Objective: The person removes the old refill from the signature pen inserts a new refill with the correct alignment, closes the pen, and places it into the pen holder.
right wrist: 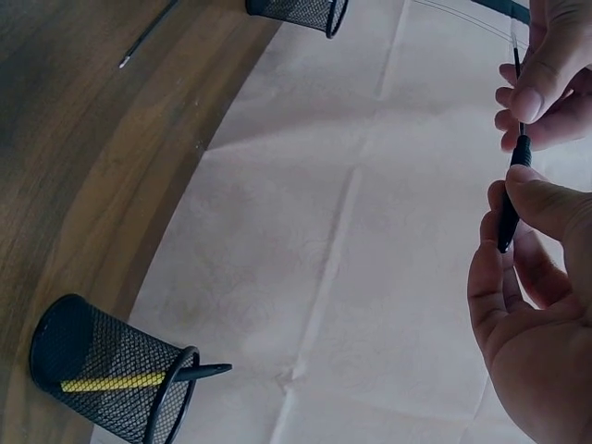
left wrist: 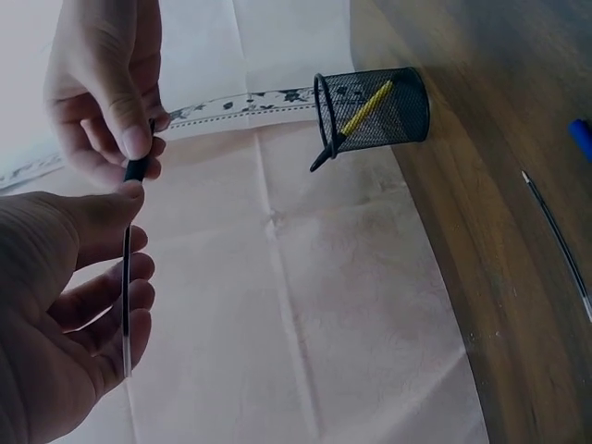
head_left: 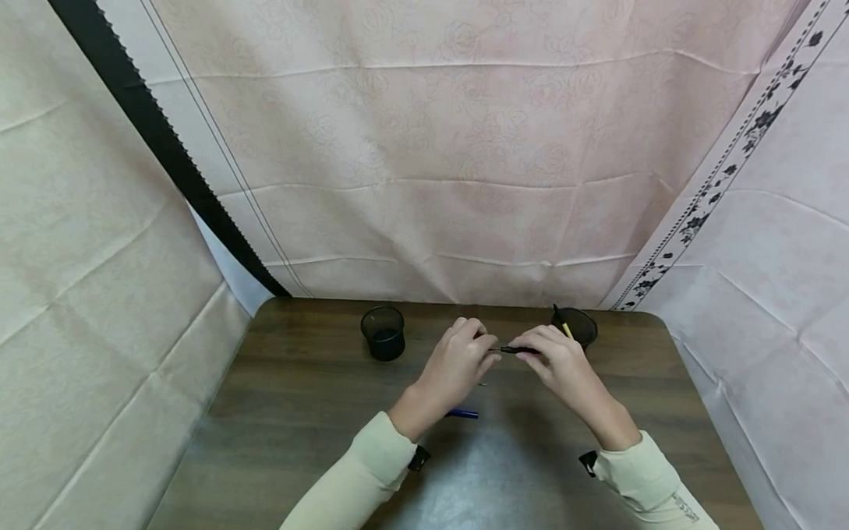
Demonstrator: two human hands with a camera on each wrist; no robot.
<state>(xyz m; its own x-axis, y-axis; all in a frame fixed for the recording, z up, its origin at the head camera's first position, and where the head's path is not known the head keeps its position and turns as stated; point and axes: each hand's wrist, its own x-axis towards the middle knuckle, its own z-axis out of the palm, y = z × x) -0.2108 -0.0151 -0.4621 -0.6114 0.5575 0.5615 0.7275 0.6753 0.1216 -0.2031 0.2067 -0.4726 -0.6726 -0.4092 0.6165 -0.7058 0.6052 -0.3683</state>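
The left hand [head_left: 459, 357], to the left of the right-hand mesh cup [head_left: 583, 327], is partly closed: its thumb and fingertips pinch a thin refill [left wrist: 127, 287], dark with a clear end, while the lower fingers curve loosely beside it. The right hand [head_left: 557, 358], just on the near side of that mesh cup, has its thumb laid over a black pen piece [right wrist: 513, 199] and its fingers bent behind it, gripping it. The 2 held parts run in 1 line between the hands, left of the mesh cup, with the refill reaching the end of the black pen piece; whether it sits inside or only touches cannot be told, as fingertips cover the joint.

A yellow-and-black pen [left wrist: 368, 109] leans in the mesh cup, its dark end past the rim. A 2nd cup [head_left: 383, 333] stands well to the left of the mesh cup. Nearer the person than the mesh cup, and left of it, lie a loose refill [left wrist: 558, 236] and a blue piece [head_left: 465, 413]. The left arm hides part of both in the head view, and the left wrist view cuts them off at its edge.
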